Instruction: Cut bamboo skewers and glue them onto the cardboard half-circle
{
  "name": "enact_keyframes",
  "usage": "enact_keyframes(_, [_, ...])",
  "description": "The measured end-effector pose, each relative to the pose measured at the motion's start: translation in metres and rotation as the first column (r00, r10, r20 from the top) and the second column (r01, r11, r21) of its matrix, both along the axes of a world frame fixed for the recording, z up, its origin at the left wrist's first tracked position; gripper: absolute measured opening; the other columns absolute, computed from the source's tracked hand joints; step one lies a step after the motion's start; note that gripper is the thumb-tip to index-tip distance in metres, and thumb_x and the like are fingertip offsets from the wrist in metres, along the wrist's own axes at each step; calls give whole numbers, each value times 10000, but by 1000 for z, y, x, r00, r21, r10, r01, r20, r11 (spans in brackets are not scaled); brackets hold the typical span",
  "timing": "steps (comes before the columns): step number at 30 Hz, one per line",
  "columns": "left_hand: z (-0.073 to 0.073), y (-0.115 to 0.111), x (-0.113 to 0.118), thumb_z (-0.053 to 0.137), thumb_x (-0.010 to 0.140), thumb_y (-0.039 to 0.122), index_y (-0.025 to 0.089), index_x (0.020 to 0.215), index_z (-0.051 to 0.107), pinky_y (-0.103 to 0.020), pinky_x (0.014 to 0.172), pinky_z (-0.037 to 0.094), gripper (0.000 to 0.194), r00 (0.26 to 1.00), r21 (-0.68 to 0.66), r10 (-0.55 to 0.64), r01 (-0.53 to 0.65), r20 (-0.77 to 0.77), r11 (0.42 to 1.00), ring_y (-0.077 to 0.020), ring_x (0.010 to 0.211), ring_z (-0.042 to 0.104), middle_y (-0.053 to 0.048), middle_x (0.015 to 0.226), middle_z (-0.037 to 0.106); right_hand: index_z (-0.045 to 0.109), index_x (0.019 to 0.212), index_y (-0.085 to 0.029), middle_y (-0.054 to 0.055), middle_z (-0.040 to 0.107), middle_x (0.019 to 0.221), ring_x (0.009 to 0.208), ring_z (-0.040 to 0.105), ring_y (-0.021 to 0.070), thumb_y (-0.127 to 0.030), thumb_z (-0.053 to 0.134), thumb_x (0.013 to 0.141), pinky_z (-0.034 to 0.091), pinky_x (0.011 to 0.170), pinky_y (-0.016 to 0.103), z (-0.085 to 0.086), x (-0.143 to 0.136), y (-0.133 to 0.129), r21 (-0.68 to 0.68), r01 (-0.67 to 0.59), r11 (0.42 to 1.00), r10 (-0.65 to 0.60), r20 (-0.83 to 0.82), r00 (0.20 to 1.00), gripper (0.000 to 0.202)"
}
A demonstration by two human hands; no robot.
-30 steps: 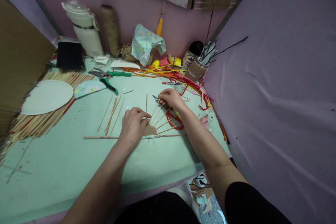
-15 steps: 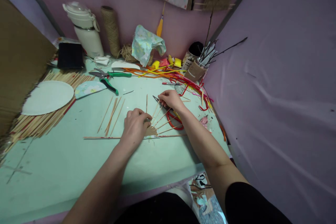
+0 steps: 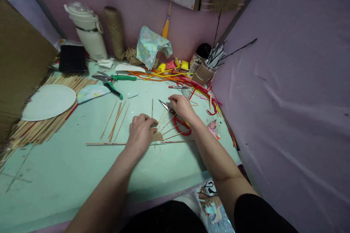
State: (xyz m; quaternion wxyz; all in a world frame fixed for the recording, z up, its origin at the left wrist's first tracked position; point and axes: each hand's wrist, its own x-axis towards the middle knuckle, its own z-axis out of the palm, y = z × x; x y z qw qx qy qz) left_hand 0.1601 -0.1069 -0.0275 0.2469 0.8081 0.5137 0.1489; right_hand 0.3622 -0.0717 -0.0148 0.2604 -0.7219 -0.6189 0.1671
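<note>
My left hand has its fingers curled and its thumb and forefinger pressed down at a small brown cardboard piece. Several thin bamboo sticks fan out from that piece, up and to the right. A long stick lies along its straight lower edge. Over the outer ends of the fan is my right hand, thumb and fingertips pinched together. Whether anything is between them is too small to tell. Red-handled scissors lie partly under the fanned sticks and my right hand.
Several loose sticks lie left of my hands, beyond them a stick pile with a white oval. Green-handled pruning shears, coloured pipe cleaners, a white flask and a twine roll are along the back.
My right hand has shifted slightly to the right, off the tip of one fanned stick, uncovering more of the scissors' blades. The left hand stays in place.
</note>
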Motion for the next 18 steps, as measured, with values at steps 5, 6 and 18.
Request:
enact_keyframes(5, [7, 0, 2, 604, 838, 209, 231, 957, 725, -422, 906, 432, 171, 998, -46, 2, -4, -60, 999, -296, 1052, 473, -84, 1050, 584, 737, 964, -230, 39, 758, 976, 1007, 642, 246, -123, 444, 847, 413, 914, 387, 0, -8, 4, -67, -25, 997, 32, 94, 995, 332])
enact_keyframes(6, [8, 0, 2, 607, 837, 208, 232, 959, 724, -419, 905, 433, 170, 998, -47, 3, -6, -64, 999, -295, 1052, 475, -83, 1048, 585, 734, 967, -234, 31, 758, 986, 1013, 642, 241, -115, 436, 847, 413, 913, 384, 1, -9, 5, -76, -26, 997, 33, 102, 994, 343])
enact_keyframes(18, [5, 0, 0, 618, 827, 209, 232, 946, 710, -409, 881, 438, 151, 998, -27, 8, -9, -61, 1000, -292, 1037, 478, -77, 1029, 583, 717, 1022, -253, 6, 750, 1037, 1046, 623, 225, -153, 433, 866, 407, 924, 372, -1, -15, 12, -104, -43, 994, 56, 124, 991, 339])
